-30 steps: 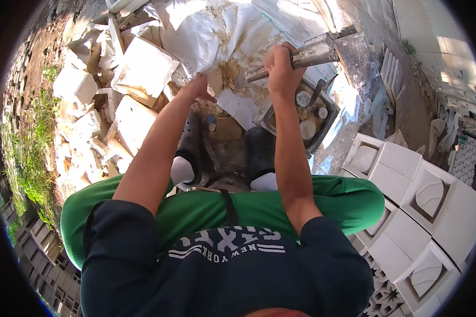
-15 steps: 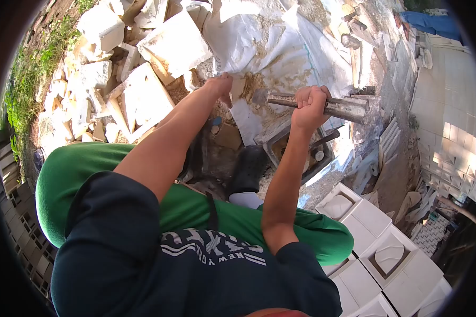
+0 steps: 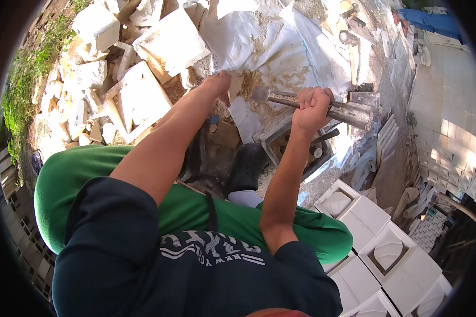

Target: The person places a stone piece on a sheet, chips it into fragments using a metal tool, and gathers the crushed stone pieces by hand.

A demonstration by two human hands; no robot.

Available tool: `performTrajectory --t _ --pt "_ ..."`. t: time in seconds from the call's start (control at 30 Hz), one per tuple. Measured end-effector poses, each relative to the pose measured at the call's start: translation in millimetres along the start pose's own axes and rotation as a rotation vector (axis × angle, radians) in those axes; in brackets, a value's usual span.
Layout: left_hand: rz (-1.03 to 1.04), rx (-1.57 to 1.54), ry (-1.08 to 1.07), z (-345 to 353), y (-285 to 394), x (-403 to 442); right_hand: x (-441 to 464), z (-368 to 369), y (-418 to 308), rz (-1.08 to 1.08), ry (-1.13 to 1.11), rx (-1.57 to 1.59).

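My left hand [image 3: 218,85] reaches forward with its fingers bent down against the edge of a beige slab [image 3: 236,84]; much of the grip is hidden behind the hand. In my right hand [image 3: 313,107] is a long, worn tool with a metal-and-wood shaft [image 3: 349,113]. Its narrow end points left towards the slab, and its thick end sticks out to the right. Brownish chips [image 3: 254,84] lie on the white sheet [image 3: 280,58] between the two hands. Below my right hand sits a dark-rimmed square container [image 3: 272,151] with a dark handle and other items inside.
Broken pale blocks [image 3: 172,45] are heaped at the left, beside green plants [image 3: 18,95]. White block-shaped pieces with recesses [image 3: 388,251] stand in rows at lower right. My dark shoe [image 3: 246,166] is just below the sheet. A hammer-like tool [image 3: 349,39] lies at upper right.
The view has shifted slightly. The thick end of the right-hand tool has dipped a little, while my left hand keeps nearly the same place by the slab.
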State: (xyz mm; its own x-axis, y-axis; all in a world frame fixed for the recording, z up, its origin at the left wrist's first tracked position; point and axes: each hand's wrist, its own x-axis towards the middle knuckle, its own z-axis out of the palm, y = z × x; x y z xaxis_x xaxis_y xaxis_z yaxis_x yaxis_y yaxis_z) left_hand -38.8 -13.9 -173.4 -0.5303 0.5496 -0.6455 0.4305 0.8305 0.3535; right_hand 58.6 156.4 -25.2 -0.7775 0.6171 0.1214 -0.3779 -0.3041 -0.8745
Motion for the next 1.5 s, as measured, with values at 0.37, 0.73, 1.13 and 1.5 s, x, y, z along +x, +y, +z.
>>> performTrajectory --t 0.37,0.73,1.13,1.5 --pt "0.003 0.011 0.048 7 -5 5 -1 -3 12 -0.009 0.075 -0.106" --pt "0.015 -0.003 0.027 16 -9 8 5 -16 52 0.094 0.15 -0.043" --pt "0.058 0.022 0.053 13 -13 16 2 -5 70 0.076 0.206 -0.04" --pt "0.092 0.027 0.091 13 -15 15 14 13 2 0.059 0.199 -0.021"
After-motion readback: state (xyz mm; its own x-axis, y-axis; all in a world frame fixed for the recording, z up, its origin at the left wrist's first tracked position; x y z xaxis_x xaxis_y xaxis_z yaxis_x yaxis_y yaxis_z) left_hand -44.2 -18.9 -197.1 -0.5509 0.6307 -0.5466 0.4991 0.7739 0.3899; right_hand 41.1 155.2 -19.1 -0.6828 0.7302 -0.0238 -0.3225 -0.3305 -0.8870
